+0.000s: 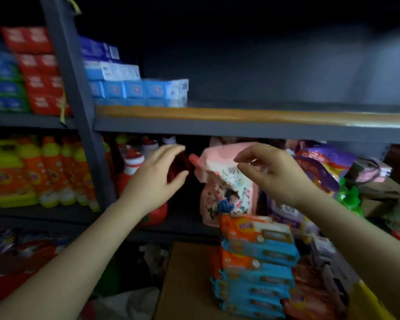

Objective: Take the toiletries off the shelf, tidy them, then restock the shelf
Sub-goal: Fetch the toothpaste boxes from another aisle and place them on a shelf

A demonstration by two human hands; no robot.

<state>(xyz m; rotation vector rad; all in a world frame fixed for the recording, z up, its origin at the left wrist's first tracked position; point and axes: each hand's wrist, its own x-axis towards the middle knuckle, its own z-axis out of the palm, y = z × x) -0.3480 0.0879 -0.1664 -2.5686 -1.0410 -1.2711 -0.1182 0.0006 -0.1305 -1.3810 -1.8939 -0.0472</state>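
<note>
- The left hand (158, 175) reaches toward the lower shelf with fingers spread and relaxed, holding nothing; it hangs in front of a dark red bottle (177, 168), and whether it touches the bottle cannot be told through the blur.
- The right hand (271, 172) is raised in front of the pink refill pouch (226, 181), fingers loosely curled and apart. It seems to grip nothing — contact with the pouch top cannot be told.
- The pouch stands on the lower shelf (185, 221), long axis roughly upright but leaning, its spout corner pointing up and to the left toward the red bottle.
- Risk one: the pouch is soft and already tilted, so a grip on the top corner alone would likely let it fold or swing into the bottles beside it.
- Risk two: red-capped bottles (134, 162) stand close by the left hand — a sideways brush could probably topple them.
- Risk three: the stack of wipe packs (256, 262) on the cardboard box (189, 280) below looks uneven; anything dropped from the shelf could knock it over.
- The upper shelf (252, 116) carries only blue boxes (139, 88) at its left end, lying flat with their long axes running back into the shelf, so restocking there looks unfinished.
</note>
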